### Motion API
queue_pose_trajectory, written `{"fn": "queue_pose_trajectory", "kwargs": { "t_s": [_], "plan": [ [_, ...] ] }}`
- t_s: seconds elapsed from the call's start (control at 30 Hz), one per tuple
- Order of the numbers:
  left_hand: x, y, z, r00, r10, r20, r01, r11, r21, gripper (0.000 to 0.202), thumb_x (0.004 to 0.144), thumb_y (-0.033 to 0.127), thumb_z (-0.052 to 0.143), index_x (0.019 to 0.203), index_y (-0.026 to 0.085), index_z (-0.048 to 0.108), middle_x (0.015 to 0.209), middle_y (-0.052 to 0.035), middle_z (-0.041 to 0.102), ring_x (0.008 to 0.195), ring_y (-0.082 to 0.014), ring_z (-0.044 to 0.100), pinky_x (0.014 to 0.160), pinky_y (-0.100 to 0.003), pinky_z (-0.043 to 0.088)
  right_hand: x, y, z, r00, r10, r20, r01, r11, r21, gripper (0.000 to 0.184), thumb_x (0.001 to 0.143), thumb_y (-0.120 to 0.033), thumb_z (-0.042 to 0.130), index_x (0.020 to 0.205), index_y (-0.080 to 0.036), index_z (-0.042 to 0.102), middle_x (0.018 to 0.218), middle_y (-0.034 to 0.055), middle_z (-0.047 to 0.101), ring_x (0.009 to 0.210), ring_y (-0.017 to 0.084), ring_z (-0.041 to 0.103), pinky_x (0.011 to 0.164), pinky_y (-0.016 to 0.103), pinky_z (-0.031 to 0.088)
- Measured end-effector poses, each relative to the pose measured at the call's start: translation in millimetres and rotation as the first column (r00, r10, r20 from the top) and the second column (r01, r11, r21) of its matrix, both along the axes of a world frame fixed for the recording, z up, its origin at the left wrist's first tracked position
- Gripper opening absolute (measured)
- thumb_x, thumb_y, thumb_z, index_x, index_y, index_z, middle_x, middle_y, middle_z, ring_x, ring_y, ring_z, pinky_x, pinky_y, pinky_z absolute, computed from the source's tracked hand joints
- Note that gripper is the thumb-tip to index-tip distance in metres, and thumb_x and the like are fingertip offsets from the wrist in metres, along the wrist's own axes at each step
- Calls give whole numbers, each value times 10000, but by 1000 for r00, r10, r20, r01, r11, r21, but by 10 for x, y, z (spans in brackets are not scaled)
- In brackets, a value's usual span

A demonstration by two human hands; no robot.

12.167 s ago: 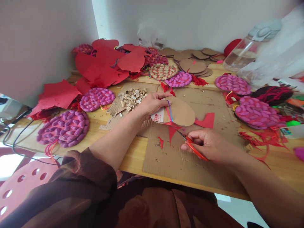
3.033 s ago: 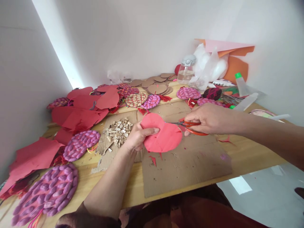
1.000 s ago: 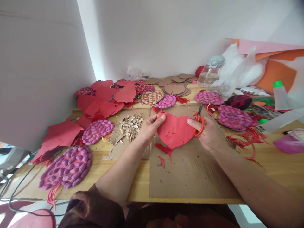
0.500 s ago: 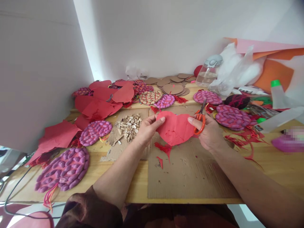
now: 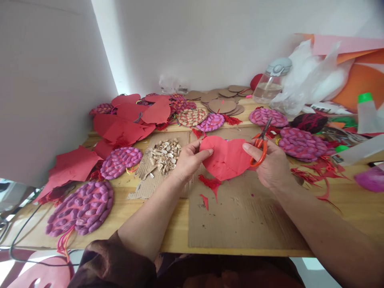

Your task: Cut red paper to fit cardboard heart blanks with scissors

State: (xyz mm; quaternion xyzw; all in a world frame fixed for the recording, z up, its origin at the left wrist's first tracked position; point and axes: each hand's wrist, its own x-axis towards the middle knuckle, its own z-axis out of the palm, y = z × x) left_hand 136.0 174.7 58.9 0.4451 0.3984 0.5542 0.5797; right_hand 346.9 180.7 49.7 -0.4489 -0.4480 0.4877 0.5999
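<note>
A red paper heart (image 5: 226, 158) is stretched between my two hands above the brown cardboard sheet (image 5: 228, 224). My left hand (image 5: 192, 160) pinches its left lobe, thumb on top. At the right lobe my right hand (image 5: 270, 162) pinches the edge between thumb and fingers. Orange-handled scissors (image 5: 261, 146) also hang in my right hand, blades pointing up and away. Beneath the heart lie a red tassel (image 5: 210, 183) and a small red paper scrap (image 5: 205, 201).
Peanut shells (image 5: 165, 156) lie on a cardboard piece left of centre. Purple shell-covered discs (image 5: 81, 210) and red paper sheets (image 5: 73, 168) fill the left side. Cardboard discs (image 5: 222, 105), a water bottle (image 5: 270, 82) and a plastic bag (image 5: 312, 80) stand at the back.
The view has shifted slightly, so things at right sit farther right. Both hands still hold the heart, and the scissors stay in my right hand.
</note>
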Motion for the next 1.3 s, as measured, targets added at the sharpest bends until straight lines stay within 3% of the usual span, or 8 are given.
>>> {"fn": "queue_pose_trajectory", "kwargs": {
  "t_s": [0.2, 0.47, 0.87, 1.03, 1.3],
  "plan": [
    [3, -1, -4, 1000, 16, 4, -15, 1000, -10, 206, 623, 296, 832, 750, 161, 743, 738, -15, 713, 654, -128, 596, 659, -255, 467, -1, -7, 9, 1000, 5, 4, -5, 1000, 21, 253, 632, -348, 896, 739, -287, 675, 678, -42, 596, 578, 128, 514, 538, 295, 403],
    [2, 1, -34, 999, 41, 0, -41, 999, -6, 216, 629, 312, 838, 771, 176, 748, 759, -10, 725, 665, -138, 621, 677, -269, 483, -10, -39, 12, 999, 20, 51, -23, 997, 67, 235, 691, -347, 862, 769, -271, 654, 680, -57, 579, 560, 116, 489, 524, 284, 362],
    [46, -22, -19, 998, 39, 58, -38, 999, -27, 277, 640, 385, 854, 812, 193, 753, 817, -26, 739, 721, -159, 647, 726, -292, 498, -62, -50, 30, 999, -16, 42, 15, 999, 39, 236, 684, -388, 855, 759, -280, 658, 729, -24, 653, 626, 151, 578, 581, 314, 467],
    [0, 0, -14, 999, 21, 33, -19, 998, -62, 304, 645, 455, 835, 721, 182, 725, 682, 0, 663, 598, -119, 551, 595, -253, 420, -28, 9, -6, 999, -39, 16, 39, 999, 6, 270, 666, -447, 853, 793, -283, 680, 796, -10, 696, 692, 183, 645, 616, 344, 515],
    [17, 16, -67, 999, 40, 34, -38, 998, -46, 280, 623, 373, 866, 777, 173, 744, 763, -23, 722, 667, -143, 617, 680, -276, 471, -44, -12, -30, 999, -7, 34, 7, 1000, 6, 248, 655, -401, 879, 744, -284, 679, 713, -30, 647, 603, 137, 571, 586, 312, 482]
  ]
}}
